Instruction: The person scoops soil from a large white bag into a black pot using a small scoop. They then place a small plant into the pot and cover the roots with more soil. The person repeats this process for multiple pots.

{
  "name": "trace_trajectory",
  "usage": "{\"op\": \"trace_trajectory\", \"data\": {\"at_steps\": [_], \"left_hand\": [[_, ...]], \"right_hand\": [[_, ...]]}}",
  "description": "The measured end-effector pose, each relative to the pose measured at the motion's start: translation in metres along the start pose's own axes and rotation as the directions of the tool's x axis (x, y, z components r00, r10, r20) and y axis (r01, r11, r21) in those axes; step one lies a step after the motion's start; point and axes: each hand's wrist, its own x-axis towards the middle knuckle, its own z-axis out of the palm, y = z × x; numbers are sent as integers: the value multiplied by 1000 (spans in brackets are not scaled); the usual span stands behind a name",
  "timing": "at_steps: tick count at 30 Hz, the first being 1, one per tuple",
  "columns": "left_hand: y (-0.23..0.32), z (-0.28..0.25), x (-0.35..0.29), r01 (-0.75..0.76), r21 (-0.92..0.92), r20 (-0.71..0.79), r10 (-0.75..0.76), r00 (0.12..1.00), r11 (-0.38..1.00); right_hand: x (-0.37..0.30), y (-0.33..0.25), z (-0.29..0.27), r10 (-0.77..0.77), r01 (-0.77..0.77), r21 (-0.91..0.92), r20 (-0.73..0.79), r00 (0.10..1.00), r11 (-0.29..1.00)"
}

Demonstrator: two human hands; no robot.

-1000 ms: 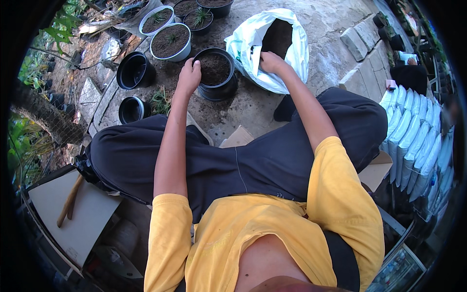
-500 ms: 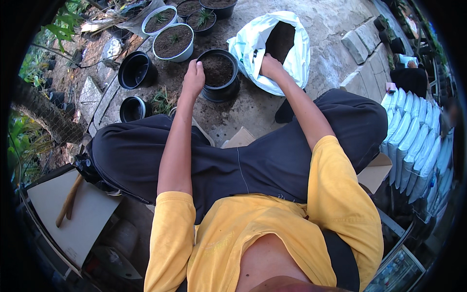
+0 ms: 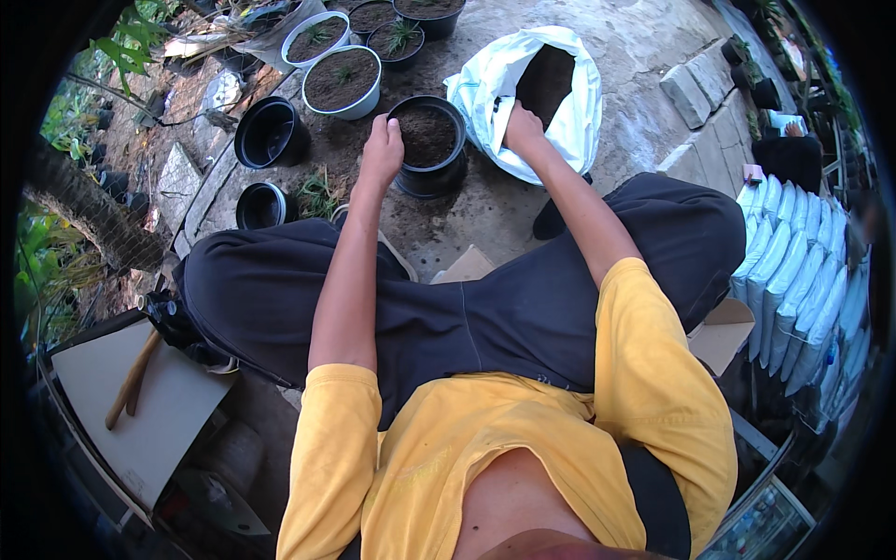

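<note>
A black plant pot [image 3: 431,179] filled partway with dark soil stands on the ground in front of me. My left hand [image 3: 383,149] is against its left rim, thumb and fingers close together along the edge. To the right, a white plastic bag [image 3: 581,121] is open at the top with dark soil [image 3: 546,84] inside. My right hand [image 3: 525,131] reaches into the bag's mouth near its left edge, knuckles up and fingers curled. The fingertips and anything they hold are hidden.
Beyond the pot stand white pots [image 3: 347,110] and black pots [image 3: 397,62] with soil, several holding small plants. Bare black pots [image 3: 271,133] are at the left, beside a loose plant [image 3: 319,193]. White filled bags [image 3: 789,266] are piled at the right, near concrete blocks [image 3: 686,97].
The whole view has shifted slightly, with pots and bag now a little lower and to the right. My left hand stays at the pot and my right in the bag.
</note>
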Motion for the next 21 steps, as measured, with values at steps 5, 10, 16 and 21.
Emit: {"op": "trace_trajectory", "data": {"at_steps": [5,10,16,21], "left_hand": [[10,-2,-4,73,15,40,-74,996,997],[3,-3,-2,50,12,17,-50,999,999],[1,0,-1,7,2,-10,-7,1000,1000],[3,1,-1,4,11,23,-5,1000,1000]], "right_hand": [[5,-8,1,-69,64,-163,-23,997,985],[-7,-30,-8,-107,106,-325,15,994,940],[-11,-34,-14,-62,66,-308,23,998,949],[-2,-23,-18,79,-70,-289,19,997,955]]}}
